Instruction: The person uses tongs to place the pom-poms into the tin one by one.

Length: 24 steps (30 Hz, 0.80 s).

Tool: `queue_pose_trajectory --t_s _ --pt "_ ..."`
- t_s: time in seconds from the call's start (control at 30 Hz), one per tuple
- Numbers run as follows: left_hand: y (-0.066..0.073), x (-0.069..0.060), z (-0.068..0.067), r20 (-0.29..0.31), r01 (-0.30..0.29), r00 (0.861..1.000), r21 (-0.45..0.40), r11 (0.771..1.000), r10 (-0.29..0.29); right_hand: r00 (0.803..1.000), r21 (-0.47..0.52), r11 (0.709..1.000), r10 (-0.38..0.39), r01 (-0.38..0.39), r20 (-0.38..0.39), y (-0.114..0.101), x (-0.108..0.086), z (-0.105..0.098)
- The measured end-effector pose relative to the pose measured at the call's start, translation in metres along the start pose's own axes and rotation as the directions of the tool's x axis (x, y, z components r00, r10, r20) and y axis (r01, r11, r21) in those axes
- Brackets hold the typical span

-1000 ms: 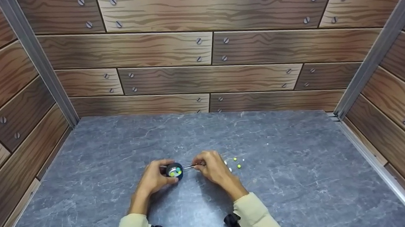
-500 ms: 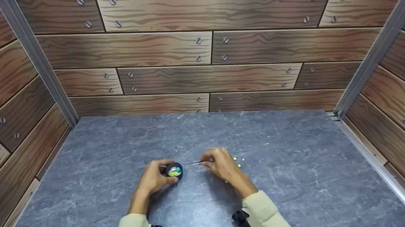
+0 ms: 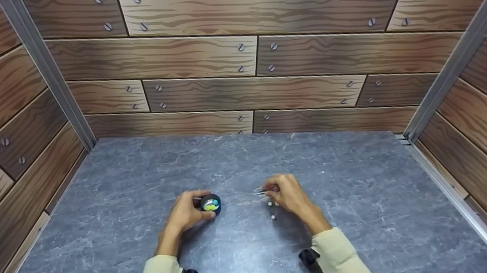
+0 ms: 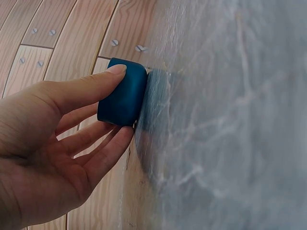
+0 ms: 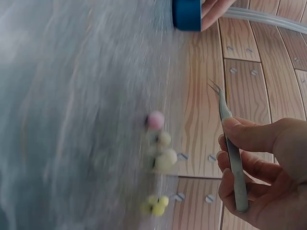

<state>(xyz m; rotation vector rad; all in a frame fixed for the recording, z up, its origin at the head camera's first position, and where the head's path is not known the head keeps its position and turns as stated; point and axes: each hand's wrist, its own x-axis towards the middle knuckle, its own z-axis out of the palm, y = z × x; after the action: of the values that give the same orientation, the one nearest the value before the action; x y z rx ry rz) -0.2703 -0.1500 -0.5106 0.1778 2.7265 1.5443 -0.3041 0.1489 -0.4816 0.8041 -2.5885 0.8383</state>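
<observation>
A small dark blue round container [image 3: 218, 211] stands on the table with yellow-green and blue balls [image 3: 210, 207] inside. My left hand [image 3: 184, 213] grips its side between thumb and fingers; the left wrist view shows the thumb across the blue wall [image 4: 125, 96]. To the right, my right hand [image 3: 290, 195] pinches metal tweezers [image 5: 235, 167], whose bent tips point away from the fingers and hold nothing. Beside that hand lie a pink ball [image 5: 156, 120], whitish balls [image 5: 166, 160] and several yellow ones [image 5: 159, 209].
The grey marbled table [image 3: 143, 169] is bordered by wood-patterned walls [image 3: 203, 58] at the back and both sides. Metal profiles [image 3: 46, 73] run along the corners. A tiny white speck [image 3: 323, 172] lies at the right of the table.
My right hand has moved right with the tweezers, away from the container, uncovering small pale balls and covering the yellow ones in the head view. The left hand keeps its grip.
</observation>
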Motion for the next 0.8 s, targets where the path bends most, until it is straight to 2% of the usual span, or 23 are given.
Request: queue_pose_trajectory --t_s 0.6,0.8 --pt "-0.004 0.001 -0.001 0.006 -0.038 0.999 -0.002 0.999 0.038 0.998 -0.05 0.997 0.061 -0.062 -0.017 0.036 -0.015 -0.019" --pt "-0.004 0.002 -0.001 -0.001 -0.04 0.999 0.005 0.999 0.04 0.994 -0.039 0.993 0.113 -0.113 0.004 0.045 -0.019 -0.021"
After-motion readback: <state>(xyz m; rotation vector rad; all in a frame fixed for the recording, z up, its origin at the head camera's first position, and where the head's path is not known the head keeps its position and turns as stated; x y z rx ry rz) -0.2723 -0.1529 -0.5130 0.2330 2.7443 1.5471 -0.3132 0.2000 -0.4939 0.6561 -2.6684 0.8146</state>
